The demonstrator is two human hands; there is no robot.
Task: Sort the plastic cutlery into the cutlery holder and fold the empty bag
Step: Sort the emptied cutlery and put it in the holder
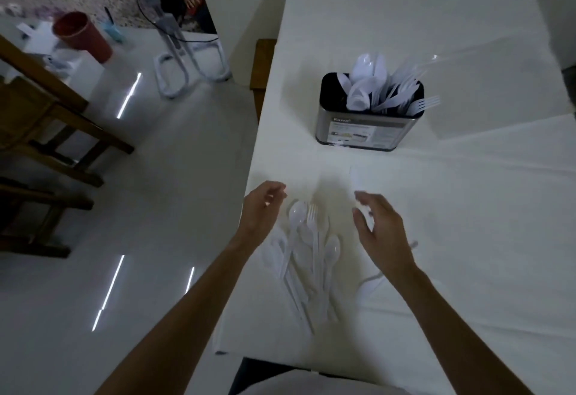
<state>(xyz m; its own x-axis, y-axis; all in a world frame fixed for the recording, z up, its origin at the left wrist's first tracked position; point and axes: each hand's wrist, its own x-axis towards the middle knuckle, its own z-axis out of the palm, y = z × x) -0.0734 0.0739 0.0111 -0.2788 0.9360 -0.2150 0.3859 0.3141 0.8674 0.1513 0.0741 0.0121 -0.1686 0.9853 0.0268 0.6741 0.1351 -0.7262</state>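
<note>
Your left hand [261,209] is loose and empty; the right hand [381,229], I cannot tell. Gather matching pieces from the pile [307,248] and drop them handles-down into the holder [367,132].

Loose white plastic cutlery [307,251] lies heaped, apart from the upright, part-filled metal cutlery holder [367,132].
</note>
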